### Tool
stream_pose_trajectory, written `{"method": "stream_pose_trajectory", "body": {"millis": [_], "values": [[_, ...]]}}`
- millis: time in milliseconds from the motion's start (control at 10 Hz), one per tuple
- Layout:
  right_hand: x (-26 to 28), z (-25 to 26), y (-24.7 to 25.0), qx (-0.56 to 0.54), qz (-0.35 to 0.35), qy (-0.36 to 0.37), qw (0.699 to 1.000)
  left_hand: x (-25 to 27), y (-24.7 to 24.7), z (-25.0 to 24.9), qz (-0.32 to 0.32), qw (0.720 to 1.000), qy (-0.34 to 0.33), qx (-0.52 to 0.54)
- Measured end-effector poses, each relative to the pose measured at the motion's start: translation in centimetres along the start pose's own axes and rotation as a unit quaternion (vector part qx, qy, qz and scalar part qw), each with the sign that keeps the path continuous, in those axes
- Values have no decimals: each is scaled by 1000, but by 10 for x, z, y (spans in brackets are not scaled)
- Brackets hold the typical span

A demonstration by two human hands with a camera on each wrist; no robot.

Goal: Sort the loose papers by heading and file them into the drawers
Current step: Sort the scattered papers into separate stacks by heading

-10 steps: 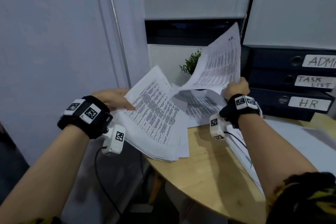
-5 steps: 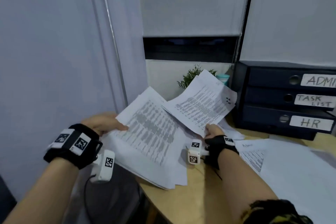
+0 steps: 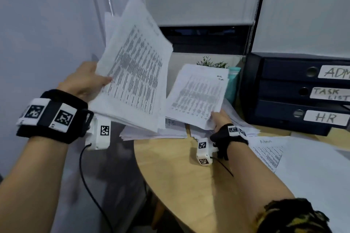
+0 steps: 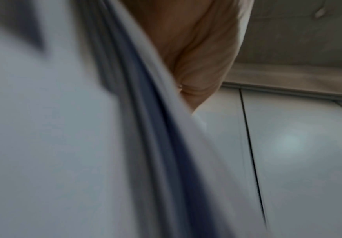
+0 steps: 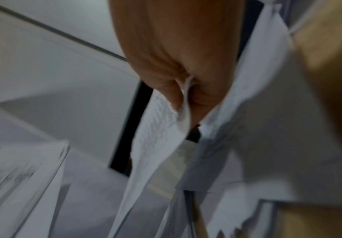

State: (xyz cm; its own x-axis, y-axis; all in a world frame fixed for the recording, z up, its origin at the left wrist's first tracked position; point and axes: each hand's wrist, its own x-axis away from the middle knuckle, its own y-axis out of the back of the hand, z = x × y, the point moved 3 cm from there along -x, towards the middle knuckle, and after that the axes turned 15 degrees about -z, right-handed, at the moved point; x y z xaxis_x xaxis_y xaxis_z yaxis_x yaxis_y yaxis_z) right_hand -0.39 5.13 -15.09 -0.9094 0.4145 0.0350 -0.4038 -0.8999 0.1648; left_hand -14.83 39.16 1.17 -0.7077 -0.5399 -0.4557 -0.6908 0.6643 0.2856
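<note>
Here our bench (image 3: 170, 166) carries the dark drawer unit (image 3: 280, 98) at its far right edge, its fronts labelled ADM, TASK LIST and HR. Off the bench's left edge, our left hand (image 3: 85, 79) holds a thick stack of papers (image 3: 136, 73) tilted up, thumb on the top sheet. Near the far edge, our right hand (image 3: 220, 119) has its fingers (image 5: 166, 83) pinched on a single sheet (image 3: 198, 96) above the loose papers (image 3: 170, 132).
</note>
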Motion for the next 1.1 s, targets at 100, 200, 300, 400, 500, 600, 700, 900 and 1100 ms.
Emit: {"method": "stream_pose_trajectory", "body": {"millis": [100, 200, 300, 400, 500, 600, 700, 900, 1100], "values": [[11, 20, -9, 94, 19, 23, 995, -2, 9, -27, -39, 996, -37, 71], [15, 27, -27, 141, 63, 41, 987, -2, 12, -50, -71, 993, -67, 74], [31, 30, -40, 178, 104, 34, 978, -2, 2, -56, -49, 992, -37, 109], [35, 26, -51, 206, 132, 38, 969, -3, -10, -49, -48, 991, 7, 121], [38, 30, -48, 152, 100, -26, 983, -3, -20, -34, -56, 989, 40, 127], [52, 41, -46, 325, 160, 142, 921, -4, -26, -21, -58, 988, 63, 127], [57, 41, -55, 382, 156, 185, 892, -5, -29, -15, -48, 987, 85, 126], [34, 52, -38, 163, 87, -20, 983, -3, -27, -6, -42, 991, 100, 82], [48, 92, -3, -152, 274, -138, 940, 10, -50, -2, 22, 987, 151, 51]]}}
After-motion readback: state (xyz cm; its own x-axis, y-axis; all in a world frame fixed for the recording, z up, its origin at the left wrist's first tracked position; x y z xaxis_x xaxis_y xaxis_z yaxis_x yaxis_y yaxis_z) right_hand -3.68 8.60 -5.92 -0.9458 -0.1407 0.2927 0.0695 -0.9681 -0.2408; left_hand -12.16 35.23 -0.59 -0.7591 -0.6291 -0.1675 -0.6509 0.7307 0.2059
